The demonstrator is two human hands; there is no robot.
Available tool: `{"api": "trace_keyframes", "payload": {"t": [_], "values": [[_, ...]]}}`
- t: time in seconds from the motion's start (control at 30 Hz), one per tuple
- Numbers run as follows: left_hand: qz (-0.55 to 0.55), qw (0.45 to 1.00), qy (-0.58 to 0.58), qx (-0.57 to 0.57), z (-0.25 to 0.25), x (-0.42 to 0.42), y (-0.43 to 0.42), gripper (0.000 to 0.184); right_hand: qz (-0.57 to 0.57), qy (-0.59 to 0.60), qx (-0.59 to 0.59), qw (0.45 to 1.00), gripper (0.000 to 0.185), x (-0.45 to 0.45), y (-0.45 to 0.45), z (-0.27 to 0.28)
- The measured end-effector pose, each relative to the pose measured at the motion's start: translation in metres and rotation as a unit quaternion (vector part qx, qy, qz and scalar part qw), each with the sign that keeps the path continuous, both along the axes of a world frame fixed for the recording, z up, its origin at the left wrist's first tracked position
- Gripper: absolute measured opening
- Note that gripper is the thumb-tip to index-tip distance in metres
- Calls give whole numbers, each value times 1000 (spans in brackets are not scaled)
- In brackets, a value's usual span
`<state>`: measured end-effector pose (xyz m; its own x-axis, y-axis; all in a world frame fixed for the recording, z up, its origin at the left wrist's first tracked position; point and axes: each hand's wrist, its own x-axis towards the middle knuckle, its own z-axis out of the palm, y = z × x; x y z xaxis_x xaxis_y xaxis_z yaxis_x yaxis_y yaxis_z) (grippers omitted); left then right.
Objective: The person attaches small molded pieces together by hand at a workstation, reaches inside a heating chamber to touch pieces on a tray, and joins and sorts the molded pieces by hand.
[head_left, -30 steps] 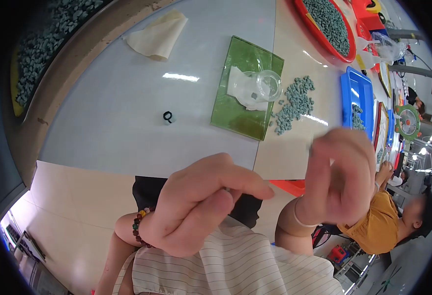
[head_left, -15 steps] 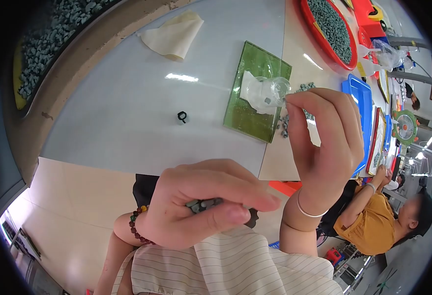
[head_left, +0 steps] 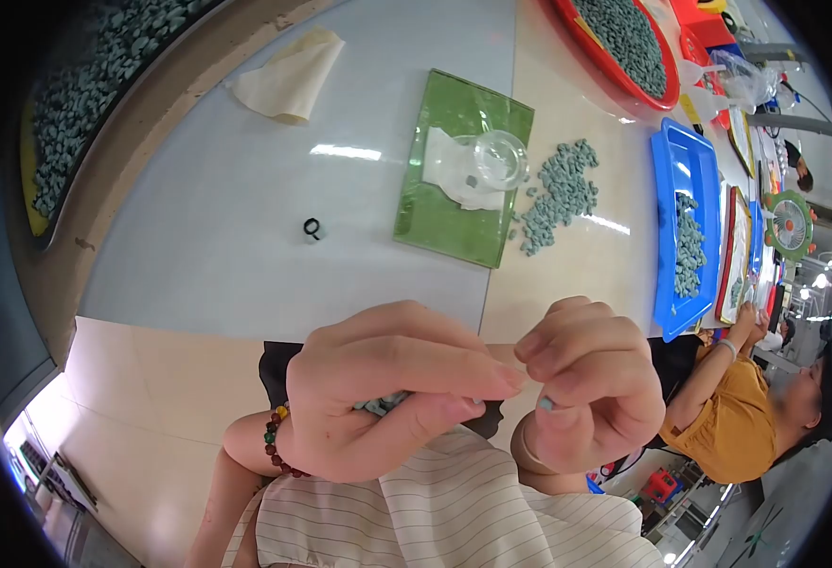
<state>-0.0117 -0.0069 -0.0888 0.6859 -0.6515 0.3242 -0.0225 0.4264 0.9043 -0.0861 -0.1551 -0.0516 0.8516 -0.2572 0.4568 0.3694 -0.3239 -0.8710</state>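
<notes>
My left hand (head_left: 387, 393), a beaded bracelet at its wrist, is curled closed around several small grey-green stones (head_left: 383, 404) that show in the palm. Its thumb and forefinger tips come close together; a tiny bit of something shows at the thumb tip. My right hand (head_left: 596, 383) is closed just right of the left fingertips. A small pale blue-green stone (head_left: 546, 404) shows at its thumb tip. Beyond the hands, a green cutting-mat-like board (head_left: 454, 222) bears a white paper piece (head_left: 444, 161) and a clear round dish (head_left: 501, 159).
Loose green stones (head_left: 560, 189) lie right of the board. A blue tray (head_left: 667, 227) and a red basin (head_left: 667, 85) hold more of them. A black ring-shaped item (head_left: 313, 227) and a cream cloth (head_left: 288, 80) lie on the grey table. A person in a mustard shirt (head_left: 719, 417) sits at right.
My right hand has come down from beside the clear dish to the left fingertips, uncovering the loose stones and blue tray. The view has shifted slightly. My left hand stays closed on its stones.
</notes>
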Motion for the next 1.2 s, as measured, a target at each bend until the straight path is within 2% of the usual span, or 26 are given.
{"api": "trace_keyframes", "payload": {"t": [0.07, 0.17, 0.27, 0.87, 0.97, 1.07, 1.2], "values": [[-11, 1000, 0, 27, 6, 0, -1, 12, -2, 20, -7, 1000, 21, -3, -1, 2], [1, 996, 88, 12, 7, -11, -4, 14, -18, 28, -26, 999, 23, -5, -1, 3], [5, 994, 105, -25, 4, -15, -9, 17, -31, 18, -59, 998, 24, -6, -2, 2], [35, 999, -12, -34, -4, -18, -15, 19, -85, -46, -240, 966, 26, -12, -2, 1], [64, 985, 152, -52, 8, -27, -18, 21, -24, -31, -180, 983, 25, -11, -12, 2], [40, 992, 114, -32, 7, -25, -16, 20, -19, -64, -55, 996, 26, -8, -14, -2], [36, 993, 105, -30, 6, -25, -17, 19, 37, -87, -102, 990, 29, -11, -19, -2]]}}
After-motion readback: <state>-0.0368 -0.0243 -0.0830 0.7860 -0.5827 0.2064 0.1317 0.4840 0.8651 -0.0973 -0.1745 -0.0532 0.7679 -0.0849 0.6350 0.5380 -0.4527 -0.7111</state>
